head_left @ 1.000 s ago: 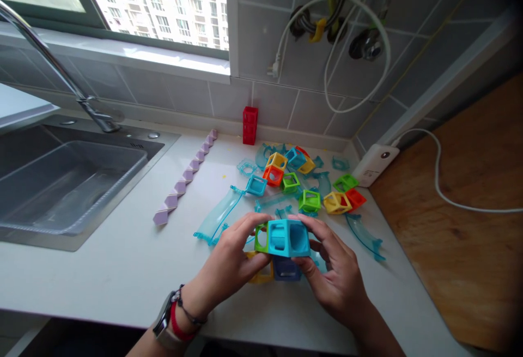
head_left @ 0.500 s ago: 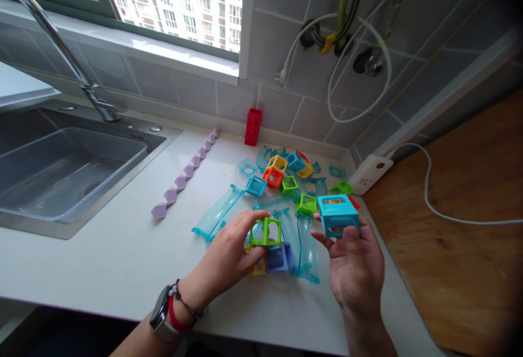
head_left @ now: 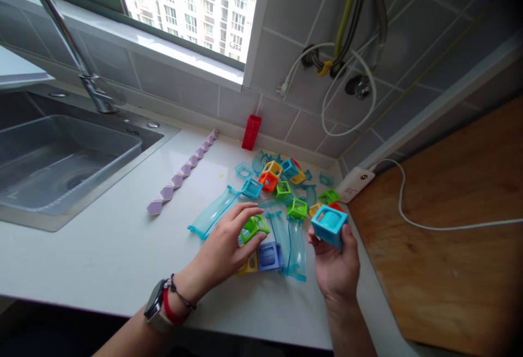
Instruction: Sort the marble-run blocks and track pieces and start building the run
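My left hand (head_left: 226, 242) curls around a green open-sided cube block (head_left: 257, 225), thumb below and fingers above; the block is tilted and partly hidden by the hand. In my right hand (head_left: 337, 267) is a cyan open-sided cube block (head_left: 329, 223), gripped by thumb and fingers above the counter's right part. Just below my left hand lie a periwinkle cube block (head_left: 269, 256) and a yellow cube block (head_left: 250, 264), the yellow one partly covered. Translucent blue track pieces (head_left: 296, 250) lie between my hands, and another translucent track piece (head_left: 214, 212) is left of them.
Behind my hands is a pile of cube blocks, including an orange one (head_left: 268, 181) and a green one (head_left: 297, 208). A red block tower (head_left: 251, 132) stands by the wall. A lilac zigzag strip (head_left: 177, 181), a sink (head_left: 163, 147) and a white power strip (head_left: 356, 183) surround them.
The green block has tilted in my left hand, whose fingers have shifted over it. My right hand has turned the cyan block so its top faces me more. The view has shifted slightly.
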A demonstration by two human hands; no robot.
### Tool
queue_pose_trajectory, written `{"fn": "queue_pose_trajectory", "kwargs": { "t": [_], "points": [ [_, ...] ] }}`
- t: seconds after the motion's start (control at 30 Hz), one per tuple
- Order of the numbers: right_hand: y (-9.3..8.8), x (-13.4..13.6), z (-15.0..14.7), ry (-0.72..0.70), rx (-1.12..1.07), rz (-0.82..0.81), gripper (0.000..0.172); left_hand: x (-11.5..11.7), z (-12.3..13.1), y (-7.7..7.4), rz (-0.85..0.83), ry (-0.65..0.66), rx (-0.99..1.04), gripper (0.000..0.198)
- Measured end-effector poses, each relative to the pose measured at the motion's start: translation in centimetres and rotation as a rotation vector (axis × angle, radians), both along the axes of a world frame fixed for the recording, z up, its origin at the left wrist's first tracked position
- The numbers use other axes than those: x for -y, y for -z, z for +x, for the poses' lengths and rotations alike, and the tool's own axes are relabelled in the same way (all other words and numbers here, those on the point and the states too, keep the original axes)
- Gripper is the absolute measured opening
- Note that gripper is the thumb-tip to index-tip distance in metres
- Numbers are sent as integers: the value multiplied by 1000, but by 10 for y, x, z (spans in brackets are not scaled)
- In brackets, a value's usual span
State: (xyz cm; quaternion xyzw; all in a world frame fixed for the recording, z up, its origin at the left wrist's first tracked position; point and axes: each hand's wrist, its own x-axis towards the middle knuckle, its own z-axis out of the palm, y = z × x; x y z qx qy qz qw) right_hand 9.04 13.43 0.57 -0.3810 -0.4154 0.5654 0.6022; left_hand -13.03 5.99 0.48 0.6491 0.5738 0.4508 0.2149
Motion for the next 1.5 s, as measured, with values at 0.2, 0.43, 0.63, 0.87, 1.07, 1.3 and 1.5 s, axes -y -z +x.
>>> {"fn": "queue_pose_trajectory", "kwargs": {
  "t": [0.2,0.43,0.63,0.87,1.07,1.3,1.5],
  "points": [
    [14,0,1,-34,369,341,33,12,-1,-19,66,26,101,33],
    [-44,19,-8,-376,708,770,54,41,1,-50,-9,196,272,70],
    [-87,7,-44,-523,741,815,71,41,-7,-55,-3,239,547,42],
    [-55,-67,-114,-544,1286,717,43,26,-50,-36,9,49,671,41],
    [-26,-86,-134,-562,1667,759,57,10,-74,-14,-258,-129,1045,51],
    [-28,-93,-130,-561,1597,732,47,6,-69,-16,-322,-208,1129,45],
    [-28,-104,-124,-480,1404,633,44,6,-69,-14,-340,-186,1145,43]
  ]
}}
